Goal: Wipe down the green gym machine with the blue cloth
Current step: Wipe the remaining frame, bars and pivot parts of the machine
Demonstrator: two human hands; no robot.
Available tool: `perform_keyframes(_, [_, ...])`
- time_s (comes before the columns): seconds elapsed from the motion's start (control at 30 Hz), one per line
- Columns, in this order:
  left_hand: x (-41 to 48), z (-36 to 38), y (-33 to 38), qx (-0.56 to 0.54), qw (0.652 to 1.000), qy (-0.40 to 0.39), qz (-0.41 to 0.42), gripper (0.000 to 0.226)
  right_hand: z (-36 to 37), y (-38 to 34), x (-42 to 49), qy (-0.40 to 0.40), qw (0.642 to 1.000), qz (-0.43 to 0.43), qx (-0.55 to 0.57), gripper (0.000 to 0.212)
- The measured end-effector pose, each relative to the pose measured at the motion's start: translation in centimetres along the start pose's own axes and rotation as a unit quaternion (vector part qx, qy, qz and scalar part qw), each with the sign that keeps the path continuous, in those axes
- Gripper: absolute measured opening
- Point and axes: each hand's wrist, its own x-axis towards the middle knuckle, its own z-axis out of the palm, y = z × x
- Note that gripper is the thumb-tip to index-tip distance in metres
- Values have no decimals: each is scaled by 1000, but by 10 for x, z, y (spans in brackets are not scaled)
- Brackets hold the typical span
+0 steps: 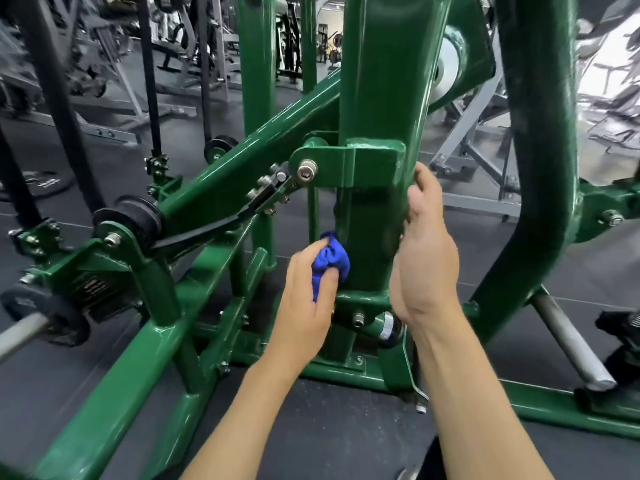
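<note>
Pinching the bunched blue cloth, the left hand presses it low on the upright of the glossy green machine; the right hand curls round that upright. Dark rubber floor, grey machines behind.

The dark floor carries the green gym machine on its base rails. Grey frames stand farther back.

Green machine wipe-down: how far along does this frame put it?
Done: nothing provable; the paint gleams everywhere, with no wipe marks. In hand: the left hand holds the bunched blue cloth against the lower part of the central upright, while the right hand grips its edge. Left, probably: the diagonal beam, the base rail and the curved tube, none touched now.
</note>
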Motion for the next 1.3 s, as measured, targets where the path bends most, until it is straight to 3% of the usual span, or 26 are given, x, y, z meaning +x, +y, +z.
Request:
perform_keyframes(0.17, [-19,-6,-12,-19,998,11,-63,39,-6,-4,1,2,997,23,71,40])
perform_keyframes(0.3, [-19,2,8,94,994,13,50,42,-18,-1,5,-30,999,13,27,42])
perform_keyframes(0.43, [-40,20,2,272,956,31,108,48,-22,-2,3,-41,999,9,0,42])
perform_keyframes(0.67, [-42,48,8,353,917,27,185,40,-15,-4,0,-28,999,7,-24,41])
perform_keyframes(0.8, [-42,30,-3,335,921,21,196,44,-7,-4,-4,-5,997,9,-77,43])
perform_keyframes(0.97, [-55,18,-10,230,970,57,45,40,-8,-5,-16,-35,986,-11,-160,51])
perform_keyframes(1.13, [-63,62,1,339,926,92,141,32,-14,-4,-18,-14,978,-10,-210,43])
perform_keyframes(1.3, [-61,55,-10,342,921,85,163,48,-16,-5,-19,-16,973,-10,-229,44])
